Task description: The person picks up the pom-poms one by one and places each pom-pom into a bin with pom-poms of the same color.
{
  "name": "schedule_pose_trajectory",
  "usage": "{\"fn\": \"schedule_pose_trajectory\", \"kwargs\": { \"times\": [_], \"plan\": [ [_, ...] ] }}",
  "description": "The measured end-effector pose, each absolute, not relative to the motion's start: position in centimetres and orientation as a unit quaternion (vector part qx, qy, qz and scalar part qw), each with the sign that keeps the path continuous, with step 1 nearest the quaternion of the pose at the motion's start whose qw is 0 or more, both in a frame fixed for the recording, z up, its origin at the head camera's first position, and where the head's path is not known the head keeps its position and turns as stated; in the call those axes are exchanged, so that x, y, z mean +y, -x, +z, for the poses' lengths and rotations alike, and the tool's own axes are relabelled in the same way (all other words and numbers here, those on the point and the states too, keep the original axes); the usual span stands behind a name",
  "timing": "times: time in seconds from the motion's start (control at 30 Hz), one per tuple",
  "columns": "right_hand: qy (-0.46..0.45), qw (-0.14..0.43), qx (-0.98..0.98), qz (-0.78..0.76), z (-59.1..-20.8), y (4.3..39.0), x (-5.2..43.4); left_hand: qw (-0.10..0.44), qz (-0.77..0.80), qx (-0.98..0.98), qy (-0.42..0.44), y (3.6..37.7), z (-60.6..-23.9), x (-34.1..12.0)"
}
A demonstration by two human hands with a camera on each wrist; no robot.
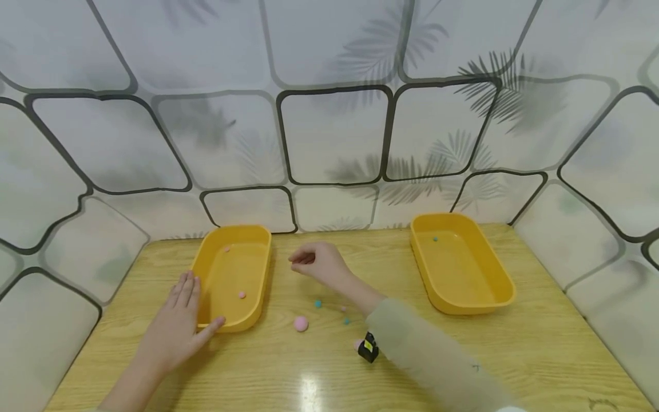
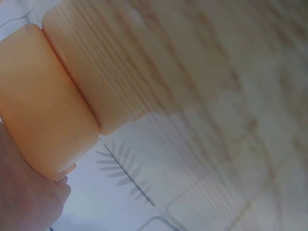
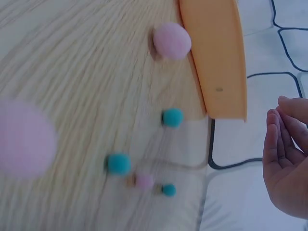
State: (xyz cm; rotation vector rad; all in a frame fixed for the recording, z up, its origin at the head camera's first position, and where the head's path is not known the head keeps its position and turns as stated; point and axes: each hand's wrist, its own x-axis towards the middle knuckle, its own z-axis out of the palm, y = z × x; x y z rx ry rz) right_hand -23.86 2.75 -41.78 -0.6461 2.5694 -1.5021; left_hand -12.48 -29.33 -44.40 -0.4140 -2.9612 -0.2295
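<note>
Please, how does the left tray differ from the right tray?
The left tray shows two pink balls; the right tray shows one teal ball. The left grip touches the left tray, while no grip touches the right tray. Both are yellow, with rounded corners, and stand on the table.

R hand [image 3: 286, 166], org tray [image 3: 219, 62], pink/teal balls [image 3: 172, 41]
</note>
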Motion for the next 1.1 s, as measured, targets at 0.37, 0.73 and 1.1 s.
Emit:
{"fn": "schedule_pose_trajectory", "kwargs": {
  "times": [0.37, 0.73, 1.1],
  "plan": [
    [0.188, 0.042, 0.865, -0.464, -40.4, 23.2, 7.9, 0.065, -0.073, -0.986, 0.133, 12.5, -44.4, -29.3],
    [0.174, 0.002, 0.871, -0.460, -40.3, 22.4, 12.9, 0.066, -0.073, -0.986, 0.134, 12.5, -44.4, -29.3],
    [0.145, -0.003, 0.879, -0.455, -42.0, 21.8, 16.3, 0.071, -0.076, -0.985, 0.137, 12.5, -44.4, -29.3]
  ]
}}
